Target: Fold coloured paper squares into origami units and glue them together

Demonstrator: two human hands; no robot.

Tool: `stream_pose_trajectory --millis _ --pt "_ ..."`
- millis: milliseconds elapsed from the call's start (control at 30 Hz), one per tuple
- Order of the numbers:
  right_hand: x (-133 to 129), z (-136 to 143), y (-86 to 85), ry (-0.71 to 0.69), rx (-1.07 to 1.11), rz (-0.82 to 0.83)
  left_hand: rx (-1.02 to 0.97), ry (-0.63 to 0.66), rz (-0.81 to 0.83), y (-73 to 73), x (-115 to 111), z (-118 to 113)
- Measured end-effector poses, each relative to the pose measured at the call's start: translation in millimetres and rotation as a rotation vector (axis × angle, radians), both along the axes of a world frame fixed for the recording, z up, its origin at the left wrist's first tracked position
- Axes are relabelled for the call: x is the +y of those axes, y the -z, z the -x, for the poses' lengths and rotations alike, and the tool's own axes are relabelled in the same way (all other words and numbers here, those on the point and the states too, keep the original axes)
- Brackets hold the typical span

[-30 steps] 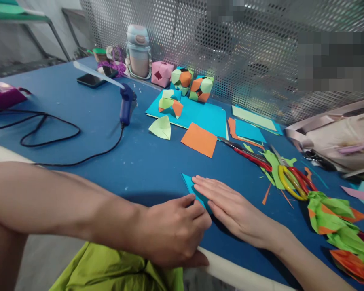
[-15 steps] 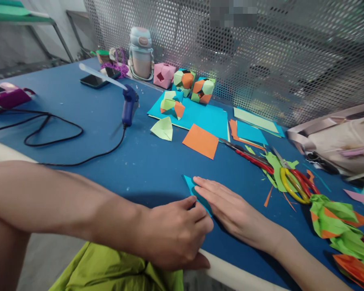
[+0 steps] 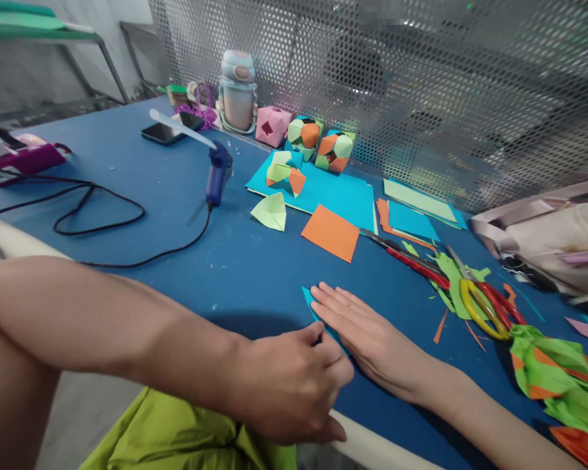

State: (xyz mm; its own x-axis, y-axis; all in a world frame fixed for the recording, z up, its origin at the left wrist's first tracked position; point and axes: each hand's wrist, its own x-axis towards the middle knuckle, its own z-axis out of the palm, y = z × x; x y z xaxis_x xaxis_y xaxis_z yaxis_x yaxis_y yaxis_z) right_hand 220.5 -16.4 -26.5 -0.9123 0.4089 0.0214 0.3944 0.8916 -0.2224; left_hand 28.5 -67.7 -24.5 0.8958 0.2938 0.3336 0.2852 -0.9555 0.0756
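A folded piece of blue paper (image 3: 307, 299) lies near the front edge of the table, mostly covered, with a pointed corner and a thin edge showing. My right hand (image 3: 367, 333) lies flat over it, fingers stretched out and holding nothing. My left hand (image 3: 298, 382) is closed at the paper's near edge, its fingers curled against it and fingertips partly hidden. Beyond the hands are a square of orange paper (image 3: 330, 233) and a folded pale green paper piece (image 3: 270, 212).
Further back are a blue glue gun (image 3: 217, 176), blue sheets (image 3: 343, 194) carrying a paper shape, paper balls (image 3: 334, 151) and a bottle (image 3: 238, 91). To the right lie red-handled scissors (image 3: 416, 262), yellow-and-red scissors (image 3: 480, 310) and green scraps (image 3: 451, 277). A black cord (image 3: 142, 264) crosses the left side.
My right hand now covers more of the blue paper, its fingers slightly more spread. My left hand stays curled at the paper's edge. The whole view has shifted a little.
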Motion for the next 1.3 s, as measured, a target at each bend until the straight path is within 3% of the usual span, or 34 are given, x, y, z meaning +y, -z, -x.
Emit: stream_pose_trajectory --millis 500,700,833,1033,1300 --pt "11 16 -10.2 -0.052 -0.022 -0.010 -0.004 0.015 -0.020 0.4 0 0" --pt "27 23 -23.9 -0.051 0.058 0.083 0.014 0.001 -0.016 0.3 -1 2" --pt "22 12 -31.0 0.195 0.231 0.077 0.019 -0.002 -0.002 0.8 -1 3" --pt "-14 -3 -19.1 0.024 0.045 -0.026 0.025 -0.010 -0.020 -1.3 1 3" --pt "-38 -76 -8.5 0.228 -0.082 -0.139 0.048 0.007 0.018 -6.7 2 3"
